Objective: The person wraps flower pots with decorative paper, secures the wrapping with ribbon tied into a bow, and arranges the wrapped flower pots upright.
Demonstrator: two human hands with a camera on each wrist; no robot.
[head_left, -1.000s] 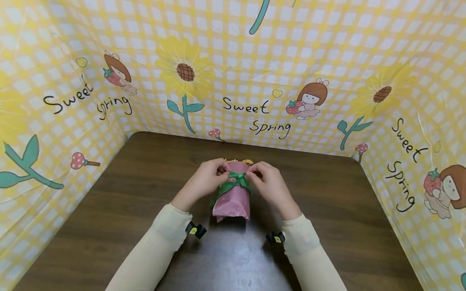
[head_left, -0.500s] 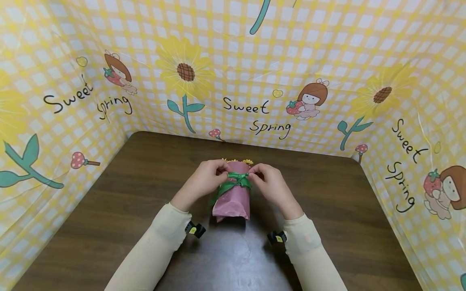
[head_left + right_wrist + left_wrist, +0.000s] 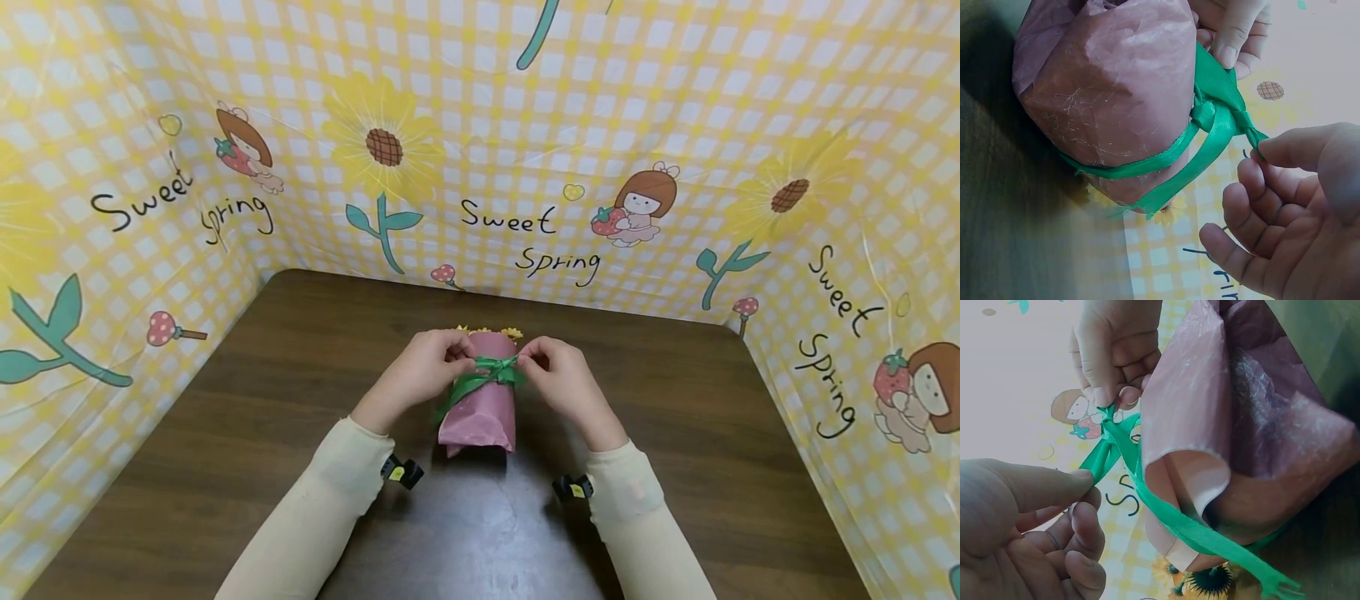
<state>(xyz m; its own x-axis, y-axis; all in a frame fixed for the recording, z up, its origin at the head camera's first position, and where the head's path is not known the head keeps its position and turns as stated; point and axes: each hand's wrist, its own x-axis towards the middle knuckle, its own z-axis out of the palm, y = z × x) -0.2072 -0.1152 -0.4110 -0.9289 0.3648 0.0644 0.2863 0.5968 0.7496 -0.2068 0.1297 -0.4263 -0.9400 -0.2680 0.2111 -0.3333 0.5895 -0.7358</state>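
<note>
A bouquet wrapped in pink paper (image 3: 480, 421) lies on the table, its yellow flowers (image 3: 512, 333) peeking out at the far end. Round the wrap runs a green satin ribbon (image 3: 1210, 144), knotted on top with loops and a frayed loose tail. My left hand (image 3: 429, 367) pinches the ribbon between thumb and forefinger on the left of the knot. On the other side, my right hand (image 3: 561, 379) pinches a twisted bit of ribbon, as the right wrist view shows. In the left wrist view the ribbon's tail (image 3: 1229, 550) hangs across the paper's open fold.
The dark wooden table (image 3: 300, 467) spreads around the bouquet. Yellow checked cloth (image 3: 495, 150) with printed flowers and words stands along its back and both sides. A small black camera (image 3: 402, 472) sits at the left wrist, another (image 3: 572, 488) at the right.
My right hand has drawn slightly to the right, stretching the ribbon at the knot sideways. The left hand holds nearly the same place, and the bouquet stays put.
</note>
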